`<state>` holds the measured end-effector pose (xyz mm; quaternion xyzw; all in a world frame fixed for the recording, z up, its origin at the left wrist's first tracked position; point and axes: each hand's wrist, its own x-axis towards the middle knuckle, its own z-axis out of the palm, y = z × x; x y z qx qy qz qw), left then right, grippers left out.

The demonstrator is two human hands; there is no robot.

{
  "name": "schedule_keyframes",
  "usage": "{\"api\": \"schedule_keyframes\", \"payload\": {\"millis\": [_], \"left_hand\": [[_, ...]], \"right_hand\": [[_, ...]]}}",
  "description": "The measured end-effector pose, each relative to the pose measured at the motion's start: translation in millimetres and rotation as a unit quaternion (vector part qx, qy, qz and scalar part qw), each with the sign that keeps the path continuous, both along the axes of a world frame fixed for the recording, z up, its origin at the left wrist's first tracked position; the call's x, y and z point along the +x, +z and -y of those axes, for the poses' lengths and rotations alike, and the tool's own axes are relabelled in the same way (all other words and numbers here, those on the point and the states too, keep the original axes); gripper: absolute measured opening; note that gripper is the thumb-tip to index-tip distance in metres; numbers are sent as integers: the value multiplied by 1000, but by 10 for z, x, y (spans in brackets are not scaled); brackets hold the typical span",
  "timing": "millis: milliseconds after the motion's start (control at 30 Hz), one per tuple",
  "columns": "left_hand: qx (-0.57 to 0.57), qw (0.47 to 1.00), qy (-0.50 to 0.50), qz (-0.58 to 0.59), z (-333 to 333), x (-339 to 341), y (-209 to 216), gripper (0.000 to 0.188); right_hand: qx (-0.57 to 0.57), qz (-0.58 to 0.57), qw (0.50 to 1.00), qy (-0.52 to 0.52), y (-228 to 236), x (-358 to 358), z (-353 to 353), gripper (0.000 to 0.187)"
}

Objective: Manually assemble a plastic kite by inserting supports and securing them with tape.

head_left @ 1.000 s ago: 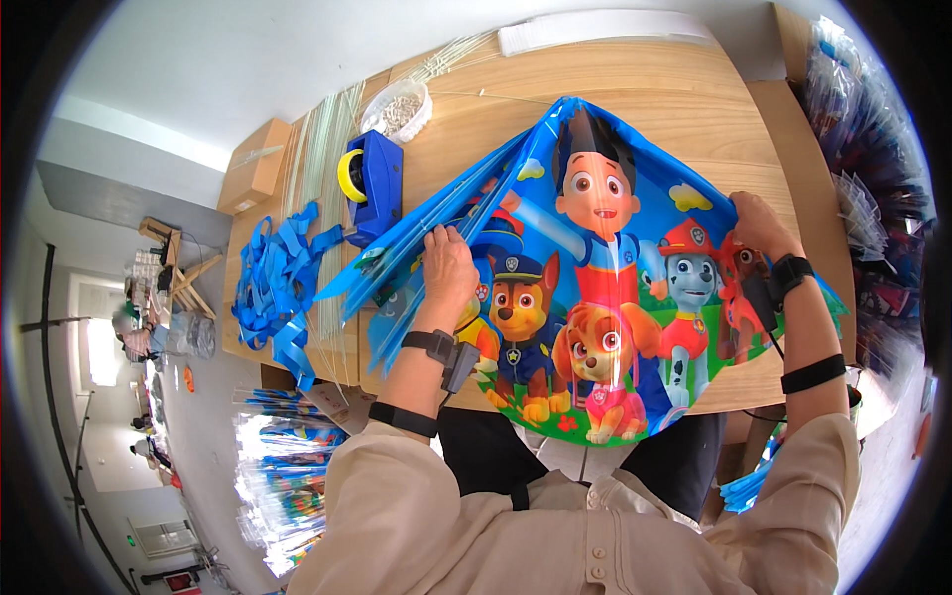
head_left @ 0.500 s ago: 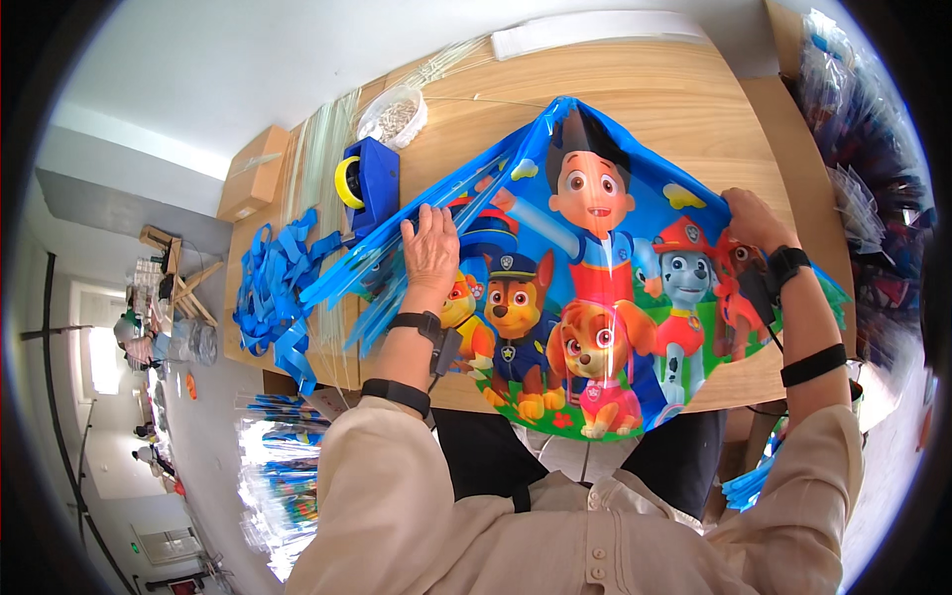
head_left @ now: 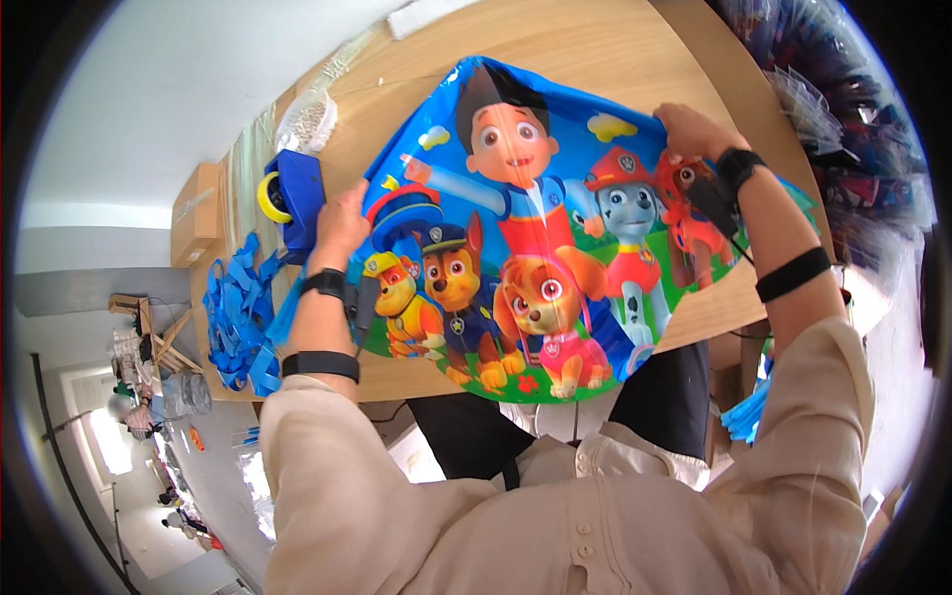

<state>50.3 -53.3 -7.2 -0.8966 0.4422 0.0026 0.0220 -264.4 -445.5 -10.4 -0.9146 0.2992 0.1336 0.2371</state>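
A shiny kite (head_left: 540, 223), printed with cartoon dogs and a figure on blue and green, lies spread over the front of the wooden table (head_left: 595, 45). Its pointed top faces away from me, and the lower edge hangs past the table's near edge above my lap. My left hand (head_left: 342, 230) is closed on the kite's left edge. At the opposite edge, the fingers of my right hand (head_left: 691, 134) are curled over the sheet and pinch it; the fingertips are partly hidden.
Left of the kite are a blue tape dispenser (head_left: 302, 203), a tangle of blue ribbon strips (head_left: 240, 312) and a white bowl (head_left: 307, 121) of small pieces. Thin pale rods (head_left: 241, 169) lie by a cardboard box (head_left: 196, 216). Plastic-wrapped packages (head_left: 853, 149) are heaped beyond the table's right edge.
The kite's left side, bunched in folds before, is now spread out flat. My left hand has gone from lying open on it to gripping the edge. The view has shifted.
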Motion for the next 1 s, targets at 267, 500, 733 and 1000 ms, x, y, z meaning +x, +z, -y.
{"api": "schedule_keyframes", "payload": {"millis": [267, 500, 733, 1000], "left_hand": [[-10, 934, 83, -347, -63, 241, 313, 53], [-32, 943, 49, -328, -139, 380, -111, 59], [-34, 983, -87, 157, -186, -91, -66, 16], [-97, 995, -24, -23, -286, -760, -434, 36]], "right_hand": [[4, -53, 998, 17, 180, 212, 57, 57], [-19, -44, 999, 0, -11, 171, 68, 55], [-151, 70, 986, -10, -263, -6, -2, 44], [-139, 65, 988, -26, -251, 45, -97, 39]]}}
